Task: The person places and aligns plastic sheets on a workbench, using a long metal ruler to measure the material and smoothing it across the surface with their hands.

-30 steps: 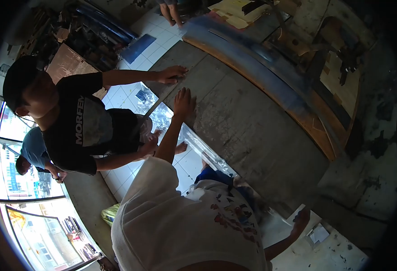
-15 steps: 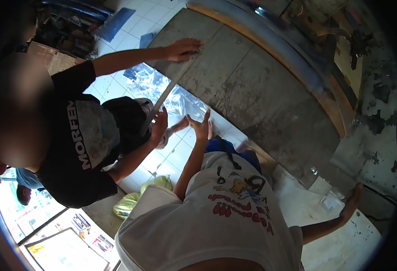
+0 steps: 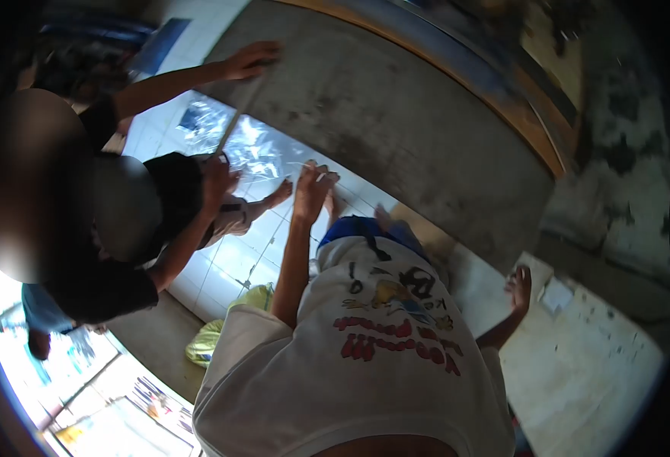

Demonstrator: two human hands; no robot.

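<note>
My left hand (image 3: 313, 190) is raised in front of the grey tabletop's edge, above the tiled floor, its fingers bent and apart with nothing clear between them. Over the pale surface at the right, my right hand (image 3: 519, 288) has loosely curled, parted fingers and looks empty. It is near a small white piece (image 3: 556, 295). A co-worker in a dark shirt has one hand (image 3: 252, 59) at the far end of a long thin strip (image 3: 239, 114) and the other (image 3: 217, 181) at its near end. The grey tabletop (image 3: 365, 114) lies beyond my left hand.
Clear plastic sheeting (image 3: 247, 148) lies beside the tabletop at the left. A curved wooden edge (image 3: 495, 107) runs along the far side. A yellow-green bag (image 3: 207, 341) sits on the lower left, and another person (image 3: 39, 308) is by the bright window.
My left hand has come off the tabletop, and its fingers are more bent than half a second ago. My right hand's fingers have curled. The co-worker's strip has tilted across the tabletop's edge.
</note>
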